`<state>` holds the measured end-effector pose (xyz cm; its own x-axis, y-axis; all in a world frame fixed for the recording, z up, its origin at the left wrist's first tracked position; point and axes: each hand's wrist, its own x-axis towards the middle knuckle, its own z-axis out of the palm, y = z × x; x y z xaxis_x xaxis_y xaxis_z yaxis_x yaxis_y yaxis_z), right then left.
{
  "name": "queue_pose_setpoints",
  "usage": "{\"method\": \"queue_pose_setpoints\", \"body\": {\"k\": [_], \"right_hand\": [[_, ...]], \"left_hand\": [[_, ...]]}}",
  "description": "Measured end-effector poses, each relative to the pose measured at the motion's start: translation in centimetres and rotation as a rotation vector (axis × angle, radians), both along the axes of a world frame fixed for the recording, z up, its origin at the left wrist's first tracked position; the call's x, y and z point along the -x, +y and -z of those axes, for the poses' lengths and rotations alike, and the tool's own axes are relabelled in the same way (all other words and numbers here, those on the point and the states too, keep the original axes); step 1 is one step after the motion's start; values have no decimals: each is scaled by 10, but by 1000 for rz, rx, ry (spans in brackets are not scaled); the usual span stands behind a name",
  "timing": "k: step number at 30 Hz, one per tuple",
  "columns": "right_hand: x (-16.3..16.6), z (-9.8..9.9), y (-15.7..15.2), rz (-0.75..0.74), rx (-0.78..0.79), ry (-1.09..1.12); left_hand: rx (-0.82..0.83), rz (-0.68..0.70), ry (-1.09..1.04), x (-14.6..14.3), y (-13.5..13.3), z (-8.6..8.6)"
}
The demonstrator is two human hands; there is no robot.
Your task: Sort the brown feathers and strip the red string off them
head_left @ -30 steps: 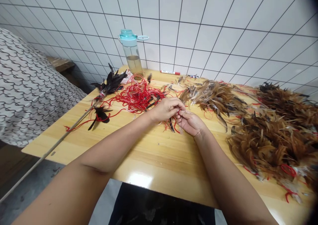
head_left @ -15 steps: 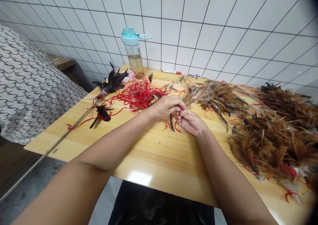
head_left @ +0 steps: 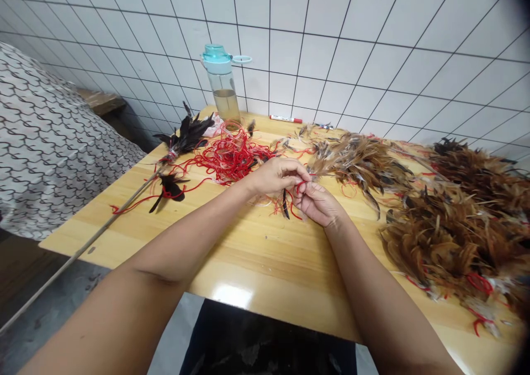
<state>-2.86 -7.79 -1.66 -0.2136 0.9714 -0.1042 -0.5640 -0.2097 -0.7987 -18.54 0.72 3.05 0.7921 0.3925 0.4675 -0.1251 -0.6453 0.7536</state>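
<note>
My left hand (head_left: 278, 176) and my right hand (head_left: 317, 199) meet above the middle of the wooden table (head_left: 265, 253). Their fingertips pinch a thin red string (head_left: 296, 216), which loops between them and trails down beside the right palm. A small dark feather (head_left: 285, 205) hangs just below the left fingers; what it is fixed to is hidden. Behind the left wrist lies a tangled heap of red string (head_left: 232, 157). Just past the right fingers, a bundle of brown feathers (head_left: 360, 162) rests on the table.
Large piles of brown feathers (head_left: 455, 231) cover the right side. At the left, a long stick (head_left: 103, 228) tipped with black feathers (head_left: 188, 135) overhangs the table edge. A water bottle (head_left: 226, 96) and a red-and-white marker (head_left: 285, 119) stand and lie near the tiled wall.
My fingers have shifted slightly around the red string, and its loop shows a little more between them. Everything else stays in place.
</note>
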Motion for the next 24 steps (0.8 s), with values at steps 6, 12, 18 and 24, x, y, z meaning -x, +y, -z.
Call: {"method": "queue_pose_setpoints", "body": {"k": [6,12,18,24], "right_hand": [[-2,1,-1,-20,-46,-13],[0,-2,-3,9,-8,-11],[3,-2,-2,51,49,47],[3,-3,-1,39,37,72]], "left_hand": [[66,84,13,1,1,-3],[202,117,35,2,-3,-6],[239,102,22,-1,-4,-2],[147,36,5,0,-1,-1]]}}
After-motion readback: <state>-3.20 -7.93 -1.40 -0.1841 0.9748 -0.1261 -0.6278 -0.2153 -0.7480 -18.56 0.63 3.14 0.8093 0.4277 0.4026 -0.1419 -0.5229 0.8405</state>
